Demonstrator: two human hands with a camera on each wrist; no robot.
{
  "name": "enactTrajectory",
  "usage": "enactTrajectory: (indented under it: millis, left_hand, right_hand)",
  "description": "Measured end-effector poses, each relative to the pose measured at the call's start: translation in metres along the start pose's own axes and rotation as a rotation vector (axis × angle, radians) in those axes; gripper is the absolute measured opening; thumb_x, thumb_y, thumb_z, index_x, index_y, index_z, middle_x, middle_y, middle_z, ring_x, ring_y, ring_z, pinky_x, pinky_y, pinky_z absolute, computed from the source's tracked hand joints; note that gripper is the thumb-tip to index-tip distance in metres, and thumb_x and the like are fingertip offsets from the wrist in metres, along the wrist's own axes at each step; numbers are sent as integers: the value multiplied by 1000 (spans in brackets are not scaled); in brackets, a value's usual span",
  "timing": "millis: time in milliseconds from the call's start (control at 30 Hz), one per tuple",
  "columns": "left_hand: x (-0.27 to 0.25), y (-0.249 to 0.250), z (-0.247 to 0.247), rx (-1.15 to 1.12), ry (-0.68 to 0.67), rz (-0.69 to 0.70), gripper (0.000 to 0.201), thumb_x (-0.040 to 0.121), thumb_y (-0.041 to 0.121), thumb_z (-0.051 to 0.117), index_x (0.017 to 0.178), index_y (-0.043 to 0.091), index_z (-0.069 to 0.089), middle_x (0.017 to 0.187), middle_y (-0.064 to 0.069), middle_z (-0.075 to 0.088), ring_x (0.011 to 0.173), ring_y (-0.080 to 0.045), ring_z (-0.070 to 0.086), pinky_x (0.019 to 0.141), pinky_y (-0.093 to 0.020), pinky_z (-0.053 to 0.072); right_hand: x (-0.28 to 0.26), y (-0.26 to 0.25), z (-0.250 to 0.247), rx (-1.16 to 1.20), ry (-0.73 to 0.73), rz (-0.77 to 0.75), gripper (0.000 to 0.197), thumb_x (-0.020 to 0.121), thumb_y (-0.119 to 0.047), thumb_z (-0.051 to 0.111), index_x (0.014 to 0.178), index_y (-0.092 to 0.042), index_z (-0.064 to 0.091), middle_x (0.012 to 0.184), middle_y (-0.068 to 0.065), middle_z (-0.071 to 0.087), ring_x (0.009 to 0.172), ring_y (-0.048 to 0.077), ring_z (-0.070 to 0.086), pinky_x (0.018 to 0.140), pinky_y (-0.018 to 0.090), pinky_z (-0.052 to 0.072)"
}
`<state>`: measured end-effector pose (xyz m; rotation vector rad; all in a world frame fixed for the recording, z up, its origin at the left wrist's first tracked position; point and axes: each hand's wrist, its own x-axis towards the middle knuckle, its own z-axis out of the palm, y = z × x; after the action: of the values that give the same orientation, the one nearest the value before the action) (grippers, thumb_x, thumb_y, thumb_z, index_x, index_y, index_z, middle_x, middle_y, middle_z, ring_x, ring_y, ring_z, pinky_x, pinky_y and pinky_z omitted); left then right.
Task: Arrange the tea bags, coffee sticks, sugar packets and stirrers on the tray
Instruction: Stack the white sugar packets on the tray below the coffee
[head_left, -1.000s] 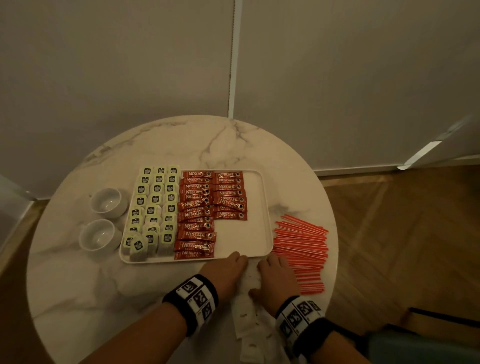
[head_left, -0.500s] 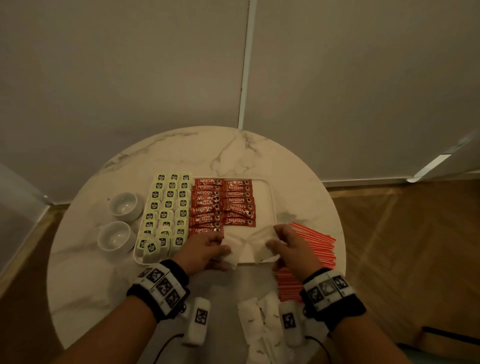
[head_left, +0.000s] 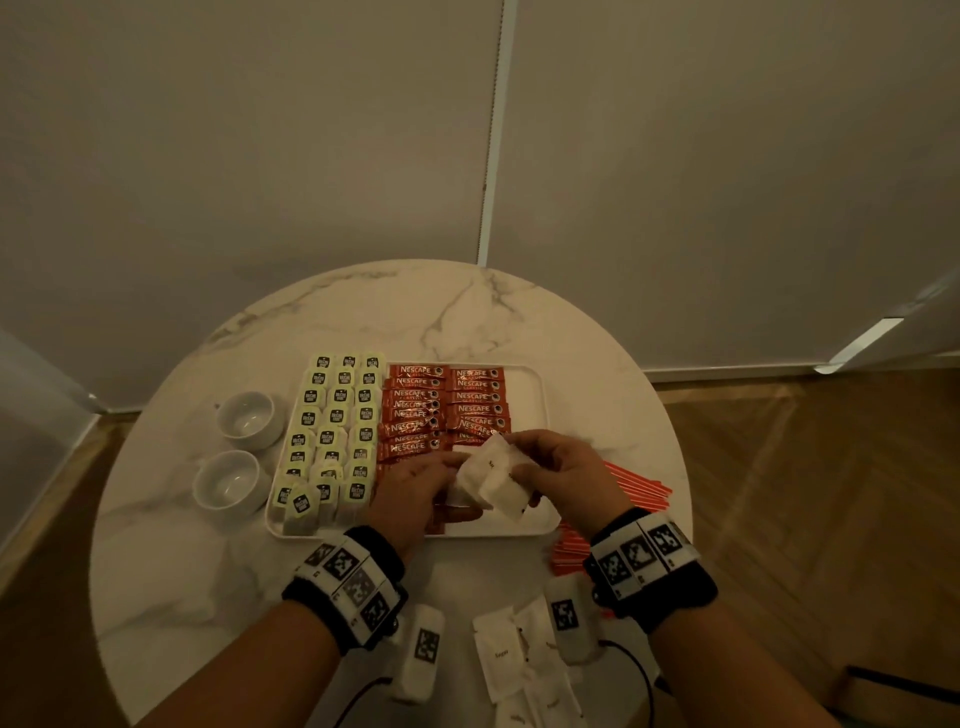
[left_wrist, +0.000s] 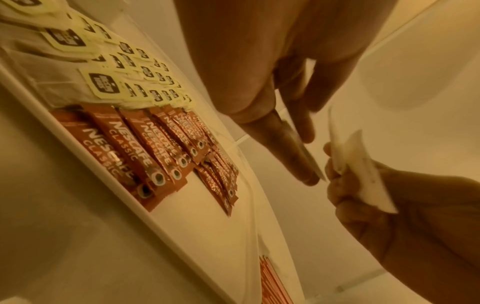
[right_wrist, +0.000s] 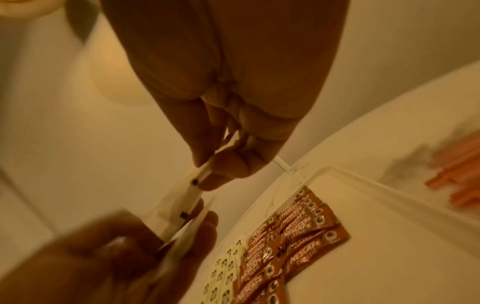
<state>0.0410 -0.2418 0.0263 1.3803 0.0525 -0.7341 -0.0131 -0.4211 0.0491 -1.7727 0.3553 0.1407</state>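
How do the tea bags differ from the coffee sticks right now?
The tea bags are pale with dark square labels; the coffee sticks are red foil marked Nescafe Classic. The tea bags are squarish and fill the tray's left side in three columns; the coffee sticks are long, narrow and lie crosswise in two columns at its middle. Both are already on the tray.

A round white marble-patterned table with grey veining is seen standing on a wooden herringbone floor. Directly on it, a white rectangular tray is placed near the middle. Two white cups are set just left of the tray, one behind the other. A spread of orange-red stirrers is laid to the right of the tray. Loose white sugar packets are scattered at the near edge.
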Motion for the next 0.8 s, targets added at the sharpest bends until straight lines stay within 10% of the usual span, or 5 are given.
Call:
enactTrajectory:
  millis: [233,400,533,800]
  left_hand:
    - [5,-5,-2,85,5,28,13,89,9,62,97,5,71,96,-18,73,87,-31,71,75,-43,59]
    - [10,-13,-16,121,126,65,11,89,11,63,90,10,74,92,-13,74,84,-25,71,66,-32,60]
    - [16,-28,-39,255,279,76,10,87,23,67,87,24,76,88,-1,76,88,-22,70,87,-45,55]
    - [12,-34,-60,145,374,49,13,88,16,66,82,19,76,88,-7,75,89,-27,71,90,-51,53]
  right_hand:
    - [10,2,-4,-115,5,-32,49,81,6,63,122,-21,60,99,-3,65,84,10,64,77,26,56]
    - [24,10,-13,81,122,42,26,77,9,68,94,-11,63,76,4,65,63,11,60,57,21,51]
    - [49,34,-7,43,202,145,16,80,1,70,85,-13,63,72,1,61,54,5,53,47,16,41]
    - [95,61,36,-388,54,226,18,88,-7,58,99,-14,70,85,1,66,73,16,62,75,31,57]
